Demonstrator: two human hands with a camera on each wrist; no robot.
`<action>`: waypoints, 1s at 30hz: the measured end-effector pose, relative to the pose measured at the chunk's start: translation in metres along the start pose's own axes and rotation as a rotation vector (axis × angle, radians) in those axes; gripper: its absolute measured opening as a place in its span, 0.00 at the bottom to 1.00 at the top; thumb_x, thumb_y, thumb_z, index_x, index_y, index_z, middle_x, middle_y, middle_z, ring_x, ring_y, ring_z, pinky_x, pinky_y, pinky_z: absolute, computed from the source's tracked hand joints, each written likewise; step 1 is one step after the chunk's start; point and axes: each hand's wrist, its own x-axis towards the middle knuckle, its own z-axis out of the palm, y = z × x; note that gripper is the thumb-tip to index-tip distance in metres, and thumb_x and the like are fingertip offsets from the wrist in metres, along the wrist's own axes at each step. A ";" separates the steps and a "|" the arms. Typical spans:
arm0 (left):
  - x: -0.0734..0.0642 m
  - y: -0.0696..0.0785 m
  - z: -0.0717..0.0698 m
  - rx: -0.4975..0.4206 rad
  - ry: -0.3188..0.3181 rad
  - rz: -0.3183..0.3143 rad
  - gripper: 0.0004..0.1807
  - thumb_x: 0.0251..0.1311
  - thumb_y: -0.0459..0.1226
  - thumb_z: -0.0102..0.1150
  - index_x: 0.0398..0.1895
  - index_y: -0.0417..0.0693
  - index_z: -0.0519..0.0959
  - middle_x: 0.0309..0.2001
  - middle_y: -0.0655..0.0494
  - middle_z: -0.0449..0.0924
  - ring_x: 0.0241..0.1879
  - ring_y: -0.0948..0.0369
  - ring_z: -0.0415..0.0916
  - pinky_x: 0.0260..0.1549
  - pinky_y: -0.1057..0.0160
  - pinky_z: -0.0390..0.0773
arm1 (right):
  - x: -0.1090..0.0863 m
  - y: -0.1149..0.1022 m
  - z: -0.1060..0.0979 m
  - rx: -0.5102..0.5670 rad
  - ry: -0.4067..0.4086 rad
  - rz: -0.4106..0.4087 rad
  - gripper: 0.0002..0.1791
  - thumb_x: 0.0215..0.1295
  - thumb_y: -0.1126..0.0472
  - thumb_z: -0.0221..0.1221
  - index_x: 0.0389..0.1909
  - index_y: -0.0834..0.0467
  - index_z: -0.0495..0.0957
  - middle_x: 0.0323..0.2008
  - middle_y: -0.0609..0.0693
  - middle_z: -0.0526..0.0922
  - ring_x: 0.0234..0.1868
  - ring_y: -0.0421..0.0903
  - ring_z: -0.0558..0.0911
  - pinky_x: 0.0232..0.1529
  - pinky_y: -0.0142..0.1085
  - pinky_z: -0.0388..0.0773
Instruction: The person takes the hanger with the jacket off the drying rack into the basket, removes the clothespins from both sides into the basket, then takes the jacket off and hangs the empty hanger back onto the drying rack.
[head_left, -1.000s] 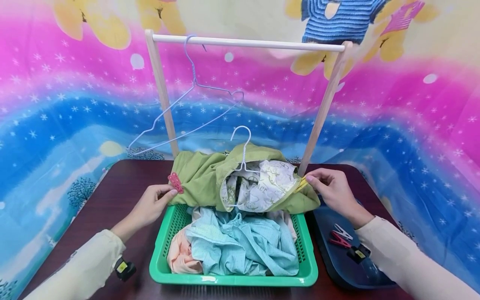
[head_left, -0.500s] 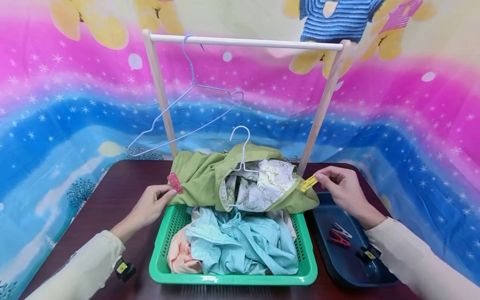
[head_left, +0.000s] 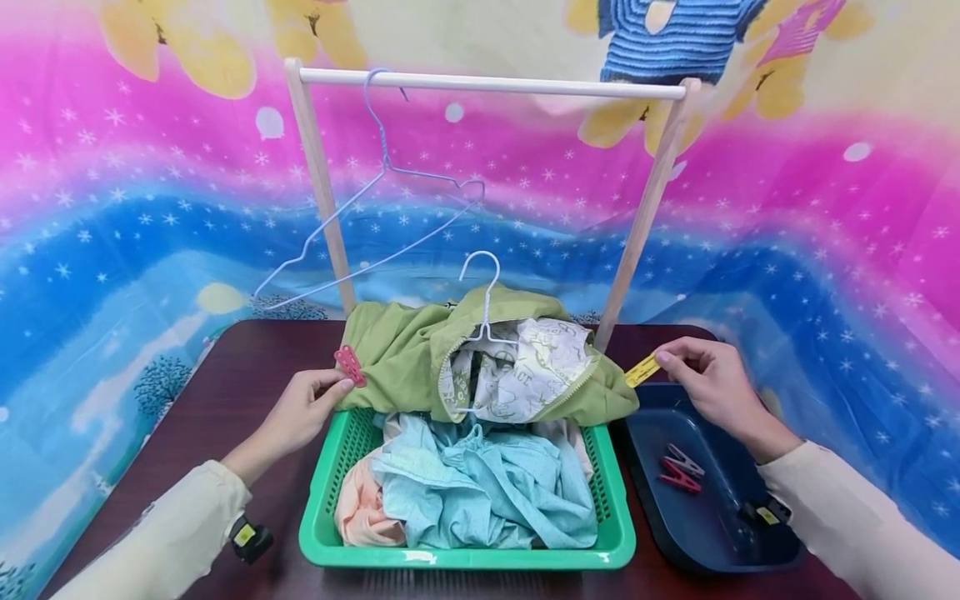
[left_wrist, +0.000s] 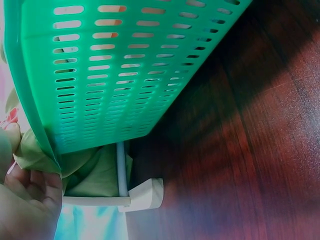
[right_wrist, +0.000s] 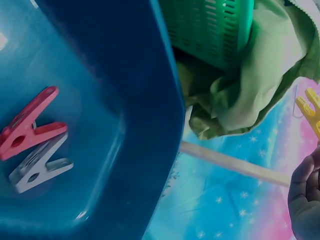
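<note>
A green hooded jacket (head_left: 397,354) with a printed white lining lies across the back of the green basket (head_left: 465,560). The hook of a white hanger (head_left: 487,304) sticks up out of its neck opening. My left hand (head_left: 303,410) pinches the jacket's left edge, where a red clothespin (head_left: 349,367) sits on the cloth; the left wrist view shows green fabric (left_wrist: 37,152) between thumb and fingers. Just beyond the jacket's right end, my right hand (head_left: 712,383) holds a yellow clothespin (head_left: 642,368), apart from the cloth.
Blue and peach clothes (head_left: 487,483) fill the basket. To its right, a dark blue tray (head_left: 663,533) holds a red clothespin (right_wrist: 32,125) and a grey one. Behind stands a wooden rack (head_left: 645,217), with a lilac hanger (head_left: 386,158) on its bar.
The yellow clothespin has come away from the jacket's neck opening and moved right with my right hand. My left hand and the red clothespin by it stay in place.
</note>
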 end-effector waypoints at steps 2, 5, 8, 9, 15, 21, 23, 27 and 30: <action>0.000 0.000 0.000 0.003 0.001 -0.005 0.10 0.71 0.30 0.56 0.37 0.39 0.87 0.33 0.49 0.86 0.30 0.72 0.70 0.33 0.70 0.71 | -0.001 0.004 -0.002 -0.008 -0.001 0.000 0.06 0.71 0.68 0.59 0.40 0.63 0.85 0.23 0.32 0.80 0.19 0.38 0.71 0.22 0.31 0.68; 0.000 0.000 0.000 0.006 0.002 -0.006 0.10 0.71 0.31 0.56 0.37 0.40 0.87 0.34 0.49 0.86 0.31 0.72 0.71 0.33 0.70 0.71 | -0.003 0.009 -0.004 -0.015 -0.003 0.002 0.06 0.71 0.68 0.59 0.41 0.64 0.85 0.24 0.33 0.81 0.21 0.36 0.74 0.23 0.29 0.71; 0.000 0.000 0.000 0.005 0.003 -0.001 0.10 0.71 0.30 0.56 0.37 0.39 0.87 0.34 0.48 0.87 0.31 0.72 0.71 0.34 0.70 0.72 | -0.005 0.014 -0.007 -0.022 -0.008 0.011 0.07 0.71 0.68 0.59 0.41 0.65 0.85 0.24 0.35 0.82 0.22 0.35 0.75 0.24 0.28 0.72; 0.000 0.000 0.000 0.006 0.004 0.001 0.10 0.71 0.30 0.56 0.37 0.39 0.87 0.35 0.48 0.87 0.31 0.73 0.71 0.34 0.70 0.72 | -0.005 0.016 -0.008 -0.028 -0.009 0.013 0.07 0.71 0.68 0.59 0.41 0.65 0.85 0.24 0.34 0.81 0.22 0.36 0.74 0.24 0.29 0.72; 0.001 -0.001 0.000 0.004 0.001 -0.002 0.10 0.71 0.31 0.56 0.39 0.38 0.87 0.36 0.47 0.87 0.31 0.73 0.71 0.33 0.70 0.72 | -0.008 0.026 -0.012 -0.068 -0.043 0.057 0.08 0.73 0.65 0.58 0.42 0.64 0.85 0.21 0.37 0.76 0.18 0.39 0.69 0.20 0.33 0.66; 0.000 -0.001 0.000 0.001 -0.005 -0.012 0.10 0.71 0.31 0.56 0.38 0.40 0.87 0.34 0.49 0.87 0.31 0.72 0.71 0.33 0.70 0.71 | -0.012 0.038 -0.013 -0.121 -0.085 0.125 0.11 0.75 0.61 0.57 0.44 0.63 0.85 0.20 0.45 0.74 0.17 0.42 0.66 0.19 0.35 0.63; 0.000 -0.001 0.000 0.002 -0.005 -0.013 0.10 0.71 0.31 0.56 0.37 0.41 0.87 0.35 0.49 0.87 0.31 0.72 0.71 0.34 0.70 0.71 | -0.013 0.041 -0.013 -0.133 -0.092 0.140 0.12 0.75 0.61 0.57 0.46 0.63 0.84 0.20 0.43 0.73 0.17 0.42 0.66 0.20 0.35 0.64; 0.000 0.000 -0.001 0.006 -0.005 -0.014 0.10 0.71 0.31 0.56 0.37 0.40 0.87 0.34 0.49 0.86 0.31 0.72 0.71 0.34 0.70 0.71 | -0.014 0.047 -0.015 -0.140 -0.112 0.162 0.14 0.76 0.59 0.55 0.48 0.64 0.84 0.20 0.43 0.73 0.17 0.42 0.66 0.20 0.35 0.63; 0.000 0.000 -0.001 0.007 -0.005 -0.014 0.10 0.72 0.31 0.56 0.37 0.40 0.87 0.33 0.50 0.86 0.30 0.72 0.70 0.34 0.70 0.71 | -0.016 0.050 -0.016 -0.138 -0.126 0.168 0.14 0.76 0.58 0.55 0.48 0.64 0.84 0.21 0.45 0.74 0.18 0.42 0.67 0.20 0.35 0.63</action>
